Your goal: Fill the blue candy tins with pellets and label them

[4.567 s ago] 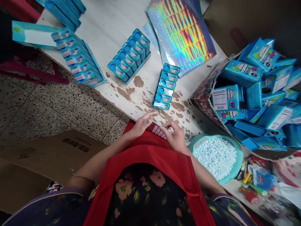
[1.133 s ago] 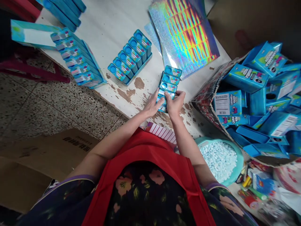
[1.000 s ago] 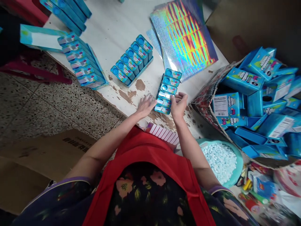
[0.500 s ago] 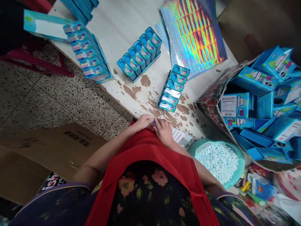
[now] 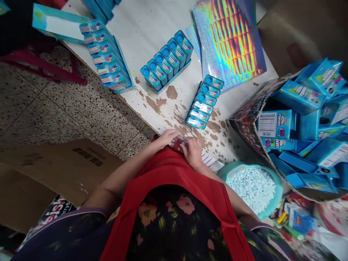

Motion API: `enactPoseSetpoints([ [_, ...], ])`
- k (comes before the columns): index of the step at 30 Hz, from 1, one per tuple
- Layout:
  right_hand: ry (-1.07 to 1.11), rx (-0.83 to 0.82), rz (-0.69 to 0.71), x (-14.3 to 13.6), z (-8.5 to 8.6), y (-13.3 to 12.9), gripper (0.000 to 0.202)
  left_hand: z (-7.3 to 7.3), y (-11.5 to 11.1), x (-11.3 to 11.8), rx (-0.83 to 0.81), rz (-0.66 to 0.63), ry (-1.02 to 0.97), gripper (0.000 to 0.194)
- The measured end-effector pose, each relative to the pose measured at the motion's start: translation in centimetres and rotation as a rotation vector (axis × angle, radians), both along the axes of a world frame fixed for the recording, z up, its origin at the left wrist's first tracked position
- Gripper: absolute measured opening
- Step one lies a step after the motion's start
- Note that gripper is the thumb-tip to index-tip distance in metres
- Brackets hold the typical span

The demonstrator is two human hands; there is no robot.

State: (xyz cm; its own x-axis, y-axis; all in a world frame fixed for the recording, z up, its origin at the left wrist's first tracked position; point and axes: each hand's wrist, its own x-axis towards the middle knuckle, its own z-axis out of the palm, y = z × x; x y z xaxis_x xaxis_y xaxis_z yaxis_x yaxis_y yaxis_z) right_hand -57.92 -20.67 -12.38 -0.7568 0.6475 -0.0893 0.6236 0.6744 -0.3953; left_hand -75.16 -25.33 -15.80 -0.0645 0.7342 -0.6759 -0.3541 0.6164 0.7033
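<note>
At the table's front edge, my left hand [image 5: 168,138] is closed, thumb and fingers together, by a small shiny piece I cannot make out. My right hand [image 5: 193,151] faces it with bent, closed fingers; what they grip is mostly hidden. Partly under my right wrist lies a sheet with white strips [image 5: 208,159]. Just beyond my hands stands a short row of blue candy dispensers [image 5: 201,106], some with pale shiny labels on top. Another blue row [image 5: 167,63] sits in a tray further left, and a third labelled row [image 5: 104,58] is at the far left.
Holographic sheets [image 5: 231,40] lie at the back of the table [image 5: 141,25]. To the right, a carton [image 5: 244,105] overflows with blue boxes [image 5: 299,95]. Beside my right forearm is a teal basin [image 5: 223,174] of small pale candies. A brown cardboard box [image 5: 81,163] stands below left.
My hands have moved slightly apart, and my right fingers have lifted and curled from lying flatter. The whole view has shifted slightly; the dispenser rows stay in place on the table.
</note>
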Motion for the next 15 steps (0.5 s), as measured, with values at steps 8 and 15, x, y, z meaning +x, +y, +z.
enactPoseSetpoints([
  [8, -0.041, 0.060, -0.031, -0.3, -2.4, 0.0, 0.032, -0.2, -1.2, 0.3, 0.034, -0.075, 0.056, 0.028],
  [15, -0.006, 0.045, 0.137, 0.4, -2.3, -0.5, 0.026, -1.2, -0.9, 1.1, -0.044, -0.013, 0.086, 0.025],
])
